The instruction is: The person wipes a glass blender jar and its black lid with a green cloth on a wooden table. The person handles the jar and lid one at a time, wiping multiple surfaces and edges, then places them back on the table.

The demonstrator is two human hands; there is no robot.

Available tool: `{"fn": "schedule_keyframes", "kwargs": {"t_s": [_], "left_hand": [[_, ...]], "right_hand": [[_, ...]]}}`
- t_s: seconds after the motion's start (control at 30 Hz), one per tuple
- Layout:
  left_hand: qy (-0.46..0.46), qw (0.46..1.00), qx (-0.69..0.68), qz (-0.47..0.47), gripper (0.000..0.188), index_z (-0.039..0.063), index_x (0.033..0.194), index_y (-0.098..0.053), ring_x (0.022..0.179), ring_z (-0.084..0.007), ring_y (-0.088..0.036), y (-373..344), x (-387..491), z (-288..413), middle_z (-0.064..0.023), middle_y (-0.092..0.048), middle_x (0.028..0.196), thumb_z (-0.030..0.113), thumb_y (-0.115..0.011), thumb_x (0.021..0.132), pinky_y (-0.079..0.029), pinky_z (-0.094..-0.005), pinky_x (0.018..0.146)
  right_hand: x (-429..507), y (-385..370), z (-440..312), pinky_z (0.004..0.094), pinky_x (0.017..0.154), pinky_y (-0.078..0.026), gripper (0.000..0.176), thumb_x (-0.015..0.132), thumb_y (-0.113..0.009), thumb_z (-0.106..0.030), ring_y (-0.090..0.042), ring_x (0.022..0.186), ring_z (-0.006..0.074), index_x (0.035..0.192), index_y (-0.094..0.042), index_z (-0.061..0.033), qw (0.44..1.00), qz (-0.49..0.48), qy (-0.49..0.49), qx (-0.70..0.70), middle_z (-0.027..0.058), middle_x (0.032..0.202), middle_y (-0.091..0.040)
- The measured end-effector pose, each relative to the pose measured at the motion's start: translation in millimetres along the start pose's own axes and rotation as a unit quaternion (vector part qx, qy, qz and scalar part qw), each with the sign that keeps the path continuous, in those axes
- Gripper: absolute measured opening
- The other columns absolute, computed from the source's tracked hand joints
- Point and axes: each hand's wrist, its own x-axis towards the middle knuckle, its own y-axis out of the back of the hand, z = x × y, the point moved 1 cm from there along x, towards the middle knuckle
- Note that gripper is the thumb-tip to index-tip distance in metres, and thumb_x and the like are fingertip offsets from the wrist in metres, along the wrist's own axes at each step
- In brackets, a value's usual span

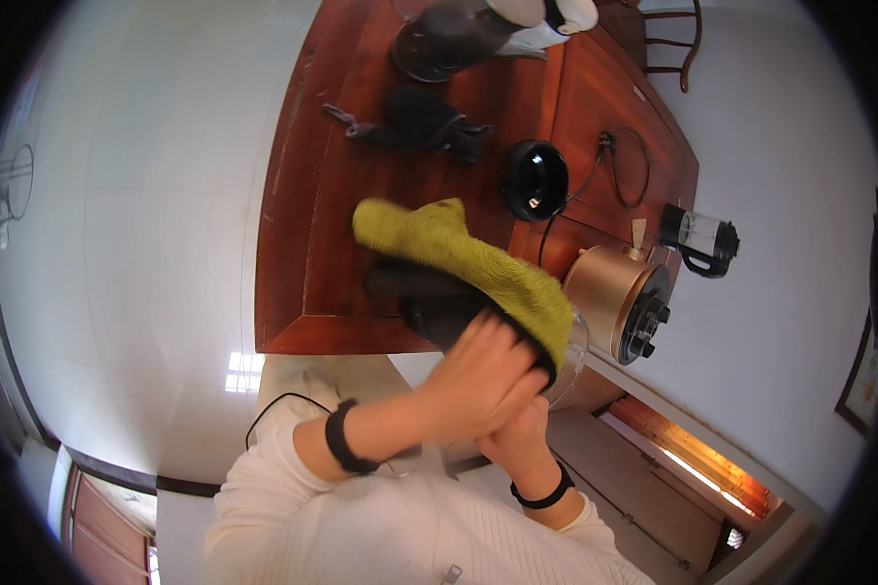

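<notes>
A fuzzy yellow-green cloth point(516, 278) is draped along a black object point(439, 311) at the front edge of the wooden table. Motion blur hides what the black object is; a bar-like part of it juts out to the left. My left hand point(486, 365) is closed over the black object, fingers just below the cloth. Close beneath it my right hand point(523, 428) has its fingers curled, but my left hand covers most of its grip. Beyond the cloth, a round black bowl-like part point(534, 181) rests on the table.
On the brown table point(336, 333) are a crumpled dark cloth point(428, 124), a large dark jug point(453, 36) and a white container point(567, 22). A gold appliance point(603, 292) with black knobs stands right, before a black-and-clear blender jug point(702, 238). A black cord point(640, 190) loops nearby. A wooden chair point(673, 40) stands behind.
</notes>
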Motion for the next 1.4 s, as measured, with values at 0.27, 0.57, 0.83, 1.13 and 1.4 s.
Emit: {"fn": "schedule_keyframes", "kwargs": {"t_s": [0.27,0.57,0.83,1.13,1.4], "left_hand": [[-0.017,0.985,0.078,-0.154,0.026,0.003,0.109,-0.053,0.109,-0.0343,-0.052,9.4,36.4,-82.9,-0.0141,-0.055,0.120,0.015,-0.044,0.089,-0.036,-0.0526,0.093],[0.062,0.991,0.034,-0.110,0.031,-0.002,0.114,-0.054,0.114,-0.0441,-0.040,16.6,3.9,18.5,-0.0249,-0.047,0.119,0.017,-0.044,0.090,-0.031,-0.0458,0.098],[0.263,0.899,-0.241,-0.253,0.026,0.000,0.096,-0.054,0.087,-0.0274,-0.057,4.2,77.1,-53.0,-0.0144,-0.058,0.089,0.022,-0.040,0.094,-0.044,-0.0363,0.076],[0.113,0.981,-0.161,-0.005,0.045,0.001,0.136,-0.040,0.132,-0.0333,-0.031,5.2,-45.3,-2.9,-0.0170,-0.044,0.136,0.023,-0.039,0.096,-0.024,-0.0410,0.109],[0.071,0.992,-0.101,-0.015,0.019,-0.005,0.092,-0.057,0.085,-0.0387,-0.057,-2.0,17.6,-48.2,-0.0216,-0.060,0.095,0.011,-0.052,0.084,-0.046,-0.0429,0.075]], "right_hand": [[4.0,-8.8,-0.3,0.0369,0.050,-0.048,0.033,0.075,-0.066,-0.009,-0.061,0.058,0.0302,0.107,-0.058,-0.0001,0.997,0.040,-0.063,0.034,0.0134,0.072,-0.062],[-0.2,-9.1,3.9,0.0390,0.048,-0.046,0.024,0.070,-0.066,-0.009,-0.059,0.054,0.0327,0.091,-0.057,-0.0006,0.999,0.007,-0.035,-0.019,0.0142,0.066,-0.059],[1.8,-9.0,-1.4,0.0368,0.050,-0.048,0.038,0.075,-0.065,-0.010,-0.061,0.058,0.0300,0.110,-0.056,-0.0016,0.996,0.031,-0.078,-0.004,0.0127,0.081,-0.063],[1.4,-9.9,0.4,0.0389,0.053,-0.049,0.038,0.070,-0.064,-0.007,-0.061,0.062,0.0335,0.107,-0.056,-0.0033,0.995,0.034,-0.086,0.026,0.0124,0.078,-0.062],[3.2,-6.7,0.5,0.0414,0.053,-0.049,0.033,0.067,-0.059,-0.006,-0.061,0.061,0.0342,0.099,-0.055,0.0008,0.996,0.014,-0.085,-0.006,0.0150,0.072,-0.061]]}}
